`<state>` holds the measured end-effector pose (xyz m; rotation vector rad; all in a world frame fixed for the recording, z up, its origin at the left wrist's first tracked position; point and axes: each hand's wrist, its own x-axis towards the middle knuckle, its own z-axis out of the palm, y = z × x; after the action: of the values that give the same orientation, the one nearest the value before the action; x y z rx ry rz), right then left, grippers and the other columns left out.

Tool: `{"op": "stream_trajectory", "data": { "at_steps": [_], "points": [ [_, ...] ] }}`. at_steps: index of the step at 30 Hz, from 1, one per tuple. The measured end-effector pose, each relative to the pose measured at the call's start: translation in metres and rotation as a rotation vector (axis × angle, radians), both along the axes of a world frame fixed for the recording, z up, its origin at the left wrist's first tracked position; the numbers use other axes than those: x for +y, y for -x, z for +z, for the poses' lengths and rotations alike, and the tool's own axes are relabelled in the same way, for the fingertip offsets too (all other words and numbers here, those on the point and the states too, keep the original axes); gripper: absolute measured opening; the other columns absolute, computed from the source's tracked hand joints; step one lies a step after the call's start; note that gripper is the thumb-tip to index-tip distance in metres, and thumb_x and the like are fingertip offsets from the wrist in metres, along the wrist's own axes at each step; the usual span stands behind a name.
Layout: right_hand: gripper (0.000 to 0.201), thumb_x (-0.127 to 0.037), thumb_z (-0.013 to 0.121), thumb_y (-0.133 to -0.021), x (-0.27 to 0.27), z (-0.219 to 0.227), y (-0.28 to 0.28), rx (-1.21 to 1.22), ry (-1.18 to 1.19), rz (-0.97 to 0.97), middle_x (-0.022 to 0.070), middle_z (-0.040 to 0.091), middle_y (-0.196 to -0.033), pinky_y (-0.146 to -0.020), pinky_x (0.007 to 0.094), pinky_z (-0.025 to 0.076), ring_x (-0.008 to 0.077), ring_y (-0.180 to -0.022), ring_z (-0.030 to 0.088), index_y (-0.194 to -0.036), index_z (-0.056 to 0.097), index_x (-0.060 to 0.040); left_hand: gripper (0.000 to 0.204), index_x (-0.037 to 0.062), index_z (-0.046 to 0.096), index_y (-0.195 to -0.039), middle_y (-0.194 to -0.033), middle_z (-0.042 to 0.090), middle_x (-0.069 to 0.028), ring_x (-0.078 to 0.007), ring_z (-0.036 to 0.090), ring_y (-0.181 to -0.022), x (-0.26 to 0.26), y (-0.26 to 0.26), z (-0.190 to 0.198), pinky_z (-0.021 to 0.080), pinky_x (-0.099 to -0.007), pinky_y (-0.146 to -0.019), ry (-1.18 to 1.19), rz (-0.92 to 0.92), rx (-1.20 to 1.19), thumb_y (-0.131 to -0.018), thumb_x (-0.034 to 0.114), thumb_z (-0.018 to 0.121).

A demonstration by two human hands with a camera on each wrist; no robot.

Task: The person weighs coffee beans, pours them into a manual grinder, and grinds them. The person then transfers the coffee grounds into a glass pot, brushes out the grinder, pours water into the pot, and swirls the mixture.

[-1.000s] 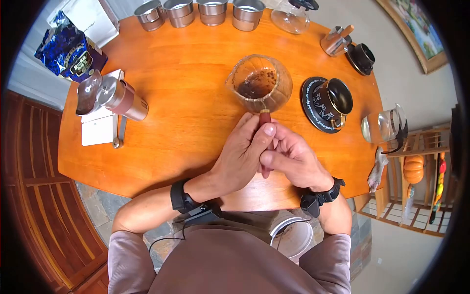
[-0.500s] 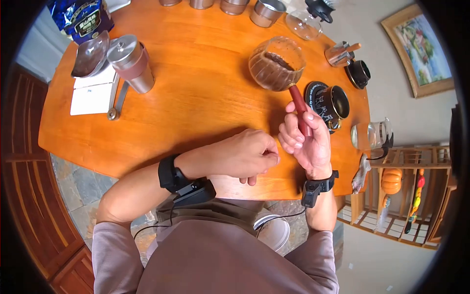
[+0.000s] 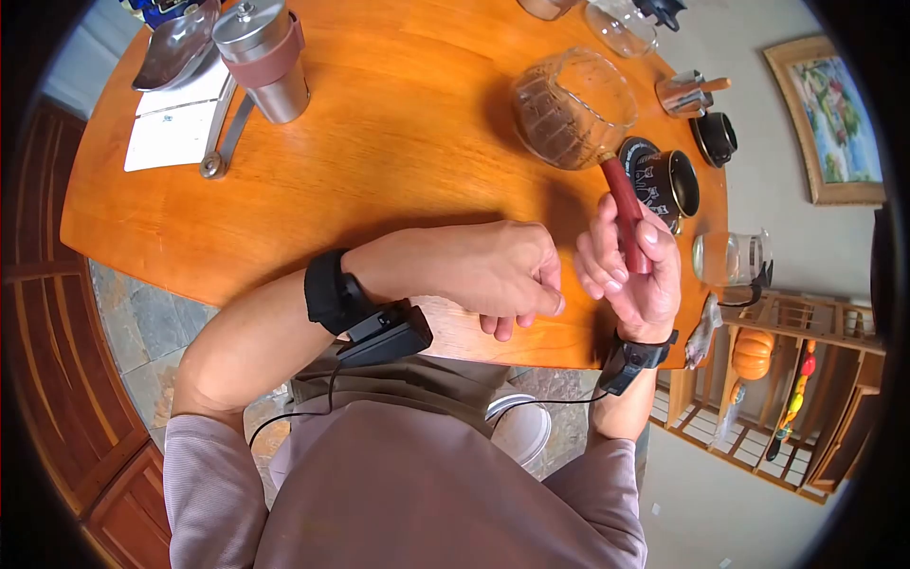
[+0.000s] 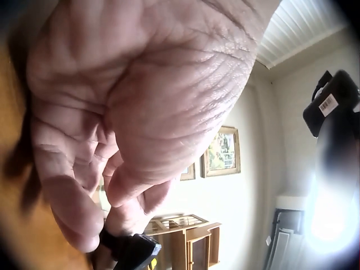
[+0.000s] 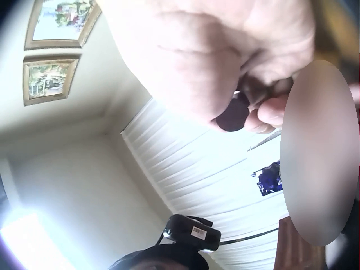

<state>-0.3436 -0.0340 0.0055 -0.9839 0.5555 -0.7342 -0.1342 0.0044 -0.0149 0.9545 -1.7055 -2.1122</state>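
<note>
In the head view my right hand [image 3: 656, 289] grips the red handle [image 3: 626, 213] of a ribbed glass coffee pot [image 3: 573, 109]. Dark brown contents lie in the pot, which is tilted above the table. The dark end of the handle shows between thumb and fingers in the right wrist view. My left hand [image 3: 474, 270] is beside it over the table's near edge, fingers loosely curled around nothing; its palm [image 4: 180, 101] fills much of the left wrist view. Just beyond the right hand, a black cup [image 3: 681, 185] stands on its patterned saucer [image 3: 637, 150].
A steel hand grinder [image 3: 270, 71] stands at left by a white scale [image 3: 175, 133], which bears a dark dish [image 3: 175, 47]. A crank [image 3: 227, 142] lies between them. Along the right are a glass jug [image 3: 725, 258], a metal pot [image 3: 682, 95], another black cup [image 3: 718, 137] and a glass carafe [image 3: 621, 28].
My left hand has let go of the handle and drawn back. The right hand alone has brought the coffee pot to the right and tilted it. The head view has also shifted.
</note>
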Motion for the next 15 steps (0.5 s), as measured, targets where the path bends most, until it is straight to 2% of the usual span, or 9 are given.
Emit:
{"op": "stream_trajectory", "data": {
  "at_steps": [2, 4, 6, 10, 15],
  "points": [
    [0.041, -0.034, 0.057, -0.097, -0.003, 0.000, 0.009, 0.024, 0.035, 0.095, 0.0046, 0.045, -0.061, -0.044, 0.0299, 0.036, 0.0134, -0.047, 0.039, -0.110, 0.054, 0.0045, 0.030, -0.0074, 0.064, -0.100, -0.084, 0.068, -0.0109, -0.0180, 0.070, -0.068, 0.000, -0.002, -0.002, 0.055, -0.0295, -0.059, 0.016, -0.043, -0.015, -0.095, 0.022, 0.058],
    [0.044, -0.035, 0.058, -0.096, -0.003, -0.001, 0.010, 0.031, 0.018, 0.137, 0.0051, 0.045, -0.061, -0.044, 0.0301, 0.037, 0.0137, -0.048, 0.041, -0.110, 0.053, 0.0055, 0.035, -0.0086, 0.064, -0.108, -0.089, 0.071, -0.0120, -0.0179, 0.070, -0.070, 0.001, -0.003, -0.005, 0.055, -0.0302, -0.060, -0.026, -0.281, -0.012, -0.094, 0.024, 0.062],
    [0.045, -0.035, 0.059, -0.096, -0.002, -0.001, 0.006, -0.004, -0.014, 0.190, 0.0054, 0.046, -0.061, -0.045, 0.0296, 0.038, 0.0136, -0.048, 0.041, -0.113, 0.053, 0.0072, 0.038, -0.0089, 0.064, -0.111, -0.090, 0.071, -0.0124, -0.0182, 0.070, -0.070, 0.003, -0.004, -0.003, 0.055, -0.0303, -0.062, -0.034, -0.322, 0.002, -0.093, 0.025, 0.064],
    [0.051, -0.032, 0.059, -0.097, 0.000, 0.000, 0.002, -0.014, -0.004, 0.124, 0.0056, 0.047, -0.061, -0.047, 0.0295, 0.040, 0.0131, -0.049, 0.042, -0.122, 0.052, 0.0113, 0.045, -0.0098, 0.063, -0.117, -0.093, 0.072, -0.0129, -0.0179, 0.070, -0.075, 0.000, -0.002, 0.002, 0.055, -0.0306, -0.070, -0.052, -0.399, -0.001, -0.092, 0.027, 0.069],
    [0.053, -0.031, 0.061, -0.095, -0.008, -0.001, 0.015, 0.034, -0.018, 0.166, 0.0032, 0.047, -0.059, -0.043, 0.0279, 0.038, 0.0116, -0.045, 0.040, -0.120, 0.055, 0.0150, 0.051, -0.0105, 0.062, -0.119, -0.099, 0.072, -0.0152, -0.0206, 0.070, -0.085, 0.002, -0.004, -0.005, 0.056, -0.0314, -0.077, -0.024, -0.409, 0.060, -0.089, 0.030, 0.071]
  ]
}}
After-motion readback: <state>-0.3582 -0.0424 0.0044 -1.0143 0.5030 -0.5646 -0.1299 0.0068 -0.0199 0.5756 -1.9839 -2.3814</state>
